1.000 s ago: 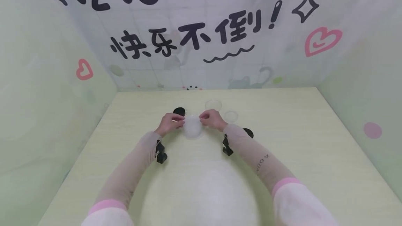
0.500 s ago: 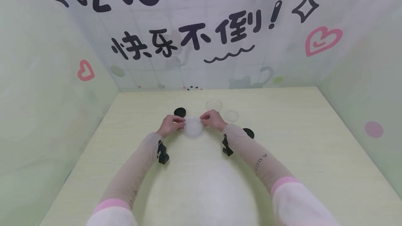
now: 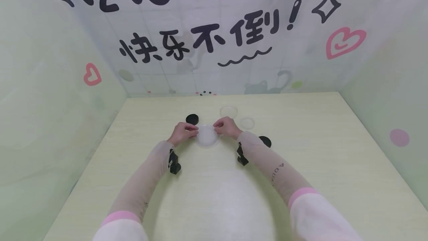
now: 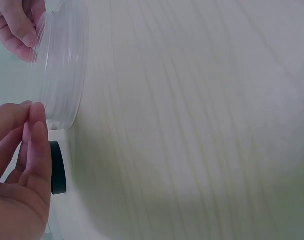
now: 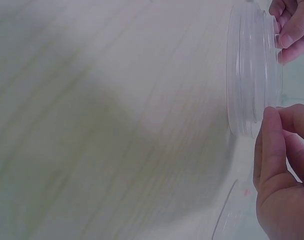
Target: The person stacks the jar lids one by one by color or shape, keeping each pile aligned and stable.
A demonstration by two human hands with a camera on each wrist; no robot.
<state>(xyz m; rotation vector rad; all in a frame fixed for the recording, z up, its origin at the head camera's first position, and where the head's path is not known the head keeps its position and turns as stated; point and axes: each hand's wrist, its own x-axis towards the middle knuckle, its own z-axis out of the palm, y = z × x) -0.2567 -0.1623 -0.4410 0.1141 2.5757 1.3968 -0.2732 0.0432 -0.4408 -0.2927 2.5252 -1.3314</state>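
Between the hands, low over the table (image 3: 214, 196), stands a stack of clear plastic round dishes (image 3: 206, 138), broad and shallow with ridged sides. My left hand (image 3: 182, 132) pinches its upper rim from the left between thumb and fingertips. Opposite it, my right hand (image 3: 227, 127) pinches the same rim on the right side. In the left wrist view the dish stack (image 4: 67, 70) shows side-on, its lowest edge against the table. The right wrist view likewise shows the thin top rim meeting the right fingertips (image 5: 272, 117).
A black round lid (image 3: 192, 119) lies just behind the left hand. Another black lid (image 3: 265, 141) is partly hidden by the right forearm. Two clear discs, one larger (image 3: 229, 111) and one smaller (image 3: 247, 123), lie behind the right hand. Walls enclose the table's back and sides.
The clear piece between the fingertips has come down slightly, so the stack's outline looks flatter. Both hands keep their pinch and have barely moved.
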